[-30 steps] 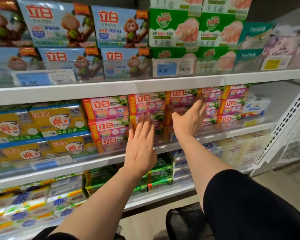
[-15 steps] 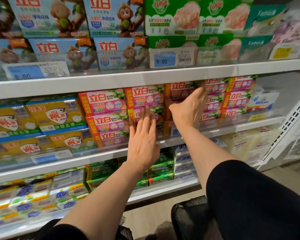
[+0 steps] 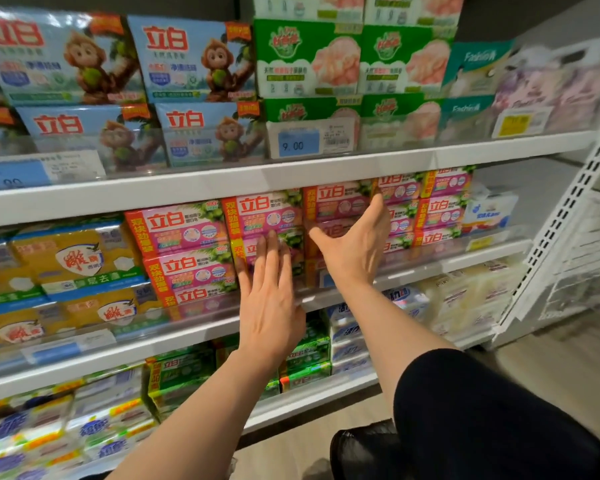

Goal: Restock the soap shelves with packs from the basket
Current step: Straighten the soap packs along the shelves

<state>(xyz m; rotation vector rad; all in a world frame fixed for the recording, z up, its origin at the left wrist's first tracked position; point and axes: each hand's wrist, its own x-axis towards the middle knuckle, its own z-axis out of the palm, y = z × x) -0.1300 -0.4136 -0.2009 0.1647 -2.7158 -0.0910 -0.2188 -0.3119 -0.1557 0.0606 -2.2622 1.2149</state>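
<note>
We are observing both hands at the middle shelf (image 3: 430,268), centre of the frame. The left hand (image 3: 269,306) is lying flat, fingers straight and together, pressing the face of a pink soap pack (image 3: 257,249) in the second stack. The right hand (image 3: 352,252) is spread wide, thumb splayed left, fingers reaching up the next stack (image 3: 336,202). The pink packs are lying with long axes horizontal along the shelf, printed faces pointing outward toward us. We are finding the packs behind both palms hidden. The black mesh basket (image 3: 361,448), bottom centre, is cut off by a dark sleeve (image 3: 482,417); its contents are not discernible. Lower-left packs are blurred.
</note>
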